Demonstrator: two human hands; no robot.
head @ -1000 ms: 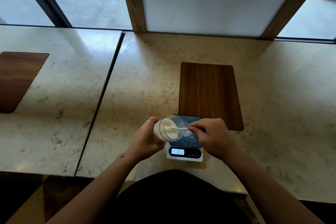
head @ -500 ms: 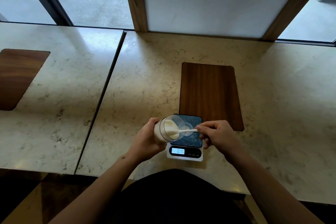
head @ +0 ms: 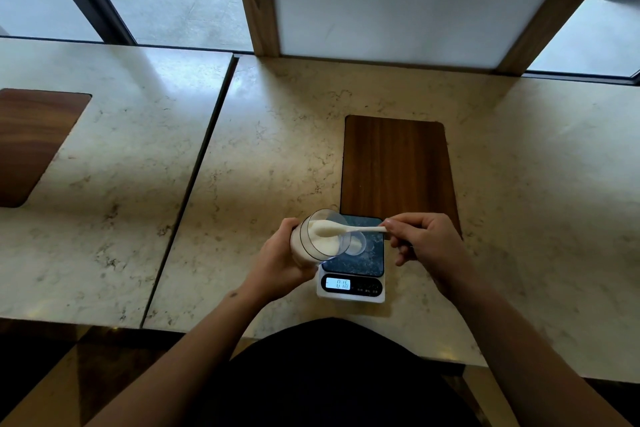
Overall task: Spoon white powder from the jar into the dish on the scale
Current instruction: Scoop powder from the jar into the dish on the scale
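Note:
My left hand (head: 277, 260) grips a clear jar (head: 317, 239) of white powder, tilted with its mouth toward the right, over the left edge of the scale (head: 351, 267). My right hand (head: 426, 243) pinches the handle of a white spoon (head: 349, 230); its bowl, heaped with powder, sits at the jar's mouth. A small clear dish (head: 356, 244) rests on the scale's dark platform, partly hidden behind the jar's rim. The scale's lit display (head: 343, 284) shows digits near its front edge.
The scale stands near the front edge of a marble counter (head: 277, 149). A dark wooden inset (head: 396, 170) lies just behind it, another wooden inset (head: 31, 142) at far left. A seam (head: 197, 166) divides the two counter slabs. Windows and a white panel run along the back.
My right hand has drawn back to the right, pulling the spoon outward so its loaded bowl now sits at the jar's mouth. The jar stays tilted in my left hand.

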